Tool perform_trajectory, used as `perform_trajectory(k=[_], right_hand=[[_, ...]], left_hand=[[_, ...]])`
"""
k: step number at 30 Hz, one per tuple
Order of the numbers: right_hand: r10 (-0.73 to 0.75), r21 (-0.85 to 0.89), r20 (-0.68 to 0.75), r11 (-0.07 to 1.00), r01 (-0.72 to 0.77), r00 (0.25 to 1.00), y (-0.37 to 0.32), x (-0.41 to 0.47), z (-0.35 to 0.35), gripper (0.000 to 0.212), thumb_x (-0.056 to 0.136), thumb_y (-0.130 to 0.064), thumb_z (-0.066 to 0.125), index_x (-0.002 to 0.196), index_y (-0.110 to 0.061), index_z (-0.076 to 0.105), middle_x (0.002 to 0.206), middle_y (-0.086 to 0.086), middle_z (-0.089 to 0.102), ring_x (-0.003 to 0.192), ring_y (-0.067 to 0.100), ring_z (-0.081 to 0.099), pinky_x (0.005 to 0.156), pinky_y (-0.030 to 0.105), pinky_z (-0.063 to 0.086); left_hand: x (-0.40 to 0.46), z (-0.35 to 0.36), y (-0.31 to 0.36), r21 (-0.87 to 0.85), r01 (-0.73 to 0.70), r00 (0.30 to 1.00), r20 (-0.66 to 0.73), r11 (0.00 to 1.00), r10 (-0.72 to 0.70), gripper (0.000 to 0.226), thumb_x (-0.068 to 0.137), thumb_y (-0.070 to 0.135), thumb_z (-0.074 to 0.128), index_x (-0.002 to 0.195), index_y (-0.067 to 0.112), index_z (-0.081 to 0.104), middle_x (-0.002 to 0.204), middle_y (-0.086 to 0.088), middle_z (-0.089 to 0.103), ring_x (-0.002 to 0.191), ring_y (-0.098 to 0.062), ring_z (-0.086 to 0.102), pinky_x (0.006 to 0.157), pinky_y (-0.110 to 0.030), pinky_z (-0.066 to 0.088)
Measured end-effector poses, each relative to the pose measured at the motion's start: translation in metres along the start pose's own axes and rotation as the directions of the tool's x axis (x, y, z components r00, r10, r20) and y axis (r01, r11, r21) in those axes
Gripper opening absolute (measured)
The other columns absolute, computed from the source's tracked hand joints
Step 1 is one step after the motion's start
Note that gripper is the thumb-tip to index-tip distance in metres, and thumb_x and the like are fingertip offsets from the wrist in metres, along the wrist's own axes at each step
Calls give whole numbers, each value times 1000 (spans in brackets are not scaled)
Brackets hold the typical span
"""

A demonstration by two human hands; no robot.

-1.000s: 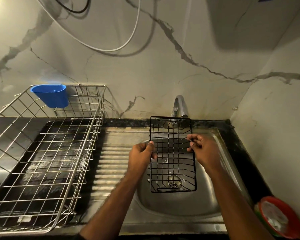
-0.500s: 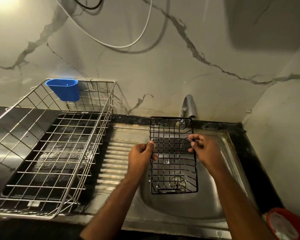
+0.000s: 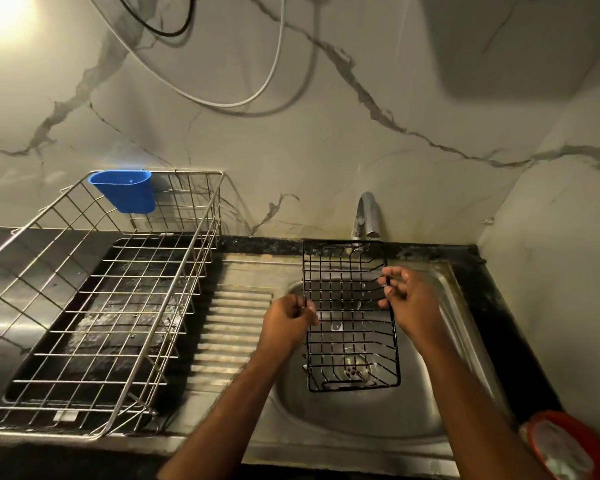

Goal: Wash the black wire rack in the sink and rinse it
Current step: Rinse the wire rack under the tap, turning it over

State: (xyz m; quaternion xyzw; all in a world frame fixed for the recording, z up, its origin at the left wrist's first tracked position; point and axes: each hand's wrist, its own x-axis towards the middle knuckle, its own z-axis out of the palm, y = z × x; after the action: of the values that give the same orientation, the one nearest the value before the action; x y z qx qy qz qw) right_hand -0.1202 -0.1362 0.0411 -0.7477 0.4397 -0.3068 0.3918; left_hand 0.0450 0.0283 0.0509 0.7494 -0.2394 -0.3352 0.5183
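I hold the black wire rack [image 3: 347,317] lengthwise over the steel sink [image 3: 440,393], its far end under the chrome tap [image 3: 367,216]. My left hand [image 3: 288,322] grips the rack's left edge with curled fingers. On the right edge, near the middle, my right hand [image 3: 407,299] pinches the wire. The sink drain [image 3: 352,370] shows through the rack's near end. No water runs from the tap that I can see.
A steel wire dish drainer [image 3: 101,306] stands on the counter to the left, with a blue plastic cup [image 3: 125,190] hung on its back rim. A ribbed draining board [image 3: 232,327] lies between drainer and basin. A red-rimmed tub [image 3: 565,448] sits at the lower right corner.
The view has shifted a little between frames. Both hands keep their hold on the rack, which stays over the basin in much the same place.
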Motion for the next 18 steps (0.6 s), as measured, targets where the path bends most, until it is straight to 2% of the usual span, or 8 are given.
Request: perform_trajectory(k=[2, 5, 8, 10, 12, 15, 18], right_hand=[[8, -15, -21, 1000, -8, 1000, 0, 2, 2, 33, 97, -4, 59, 125, -20, 58, 111, -4, 71, 70, 9, 73, 65, 33, 63], [45, -8, -26, 999, -45, 999, 0, 5, 7, 38, 98, -8, 58, 133, -21, 53, 117, -4, 72, 71, 10, 73, 67, 46, 62], [58, -27, 3, 998, -58, 998, -1, 13, 11, 40, 100, -9, 55, 139, -19, 53, 120, -5, 71, 74, 9, 72, 65, 37, 61], [65, -9, 10, 998, -65, 998, -5, 18, 12, 40, 100, -7, 54, 139, -17, 54, 119, -6, 71, 75, 8, 71, 60, 23, 54], [72, 14, 23, 997, -73, 997, -9, 22, 15, 40, 100, -6, 54, 139, -16, 55, 115, -11, 68, 75, 7, 69, 58, 17, 46], [55, 35, 52, 998, -56, 997, -13, 27, 19, 40, 101, -5, 53, 139, -16, 55, 110, -13, 65, 74, 7, 69, 58, 18, 46], [47, 63, 62, 997, -51, 997, -10, 32, 21, 39, 101, -7, 53, 138, -19, 55, 107, -15, 65, 76, 11, 70, 64, 27, 54]], left_hand=[[0, -1, -2, 25, -14, 1000, 6, 1000, 13, 9, 97, 14, 65, 90, 13, 70, 89, -4, 78, 93, -21, 73, 87, -36, 56], [-4, -3, -2, 21, -43, 999, 30, 999, 42, 6, 95, 9, 67, 90, 11, 70, 85, -5, 79, 90, -23, 75, 88, -38, 57], [-13, -4, 0, -11, -77, 995, 56, 997, 78, 6, 92, 8, 72, 93, 2, 71, 83, -9, 79, 86, -26, 75, 85, -36, 58], [-16, -4, -1, -32, -91, 993, 75, 995, 93, 10, 89, 8, 76, 93, 0, 71, 83, -11, 79, 82, -24, 75, 83, -34, 59], [-17, -4, -2, -30, -103, 991, 85, 994, 105, 9, 87, 10, 78, 91, 3, 72, 83, -12, 78, 79, -21, 73, 83, -35, 59], [-18, -5, -3, -43, -100, 993, 63, 994, 103, 11, 85, 9, 80, 90, 3, 72, 83, -16, 77, 76, -21, 71, 81, -36, 58], [-16, -6, -2, -36, -108, 993, 48, 993, 110, 10, 83, 10, 81, 88, 7, 73, 82, -15, 76, 75, -20, 70, 80, -38, 57]])
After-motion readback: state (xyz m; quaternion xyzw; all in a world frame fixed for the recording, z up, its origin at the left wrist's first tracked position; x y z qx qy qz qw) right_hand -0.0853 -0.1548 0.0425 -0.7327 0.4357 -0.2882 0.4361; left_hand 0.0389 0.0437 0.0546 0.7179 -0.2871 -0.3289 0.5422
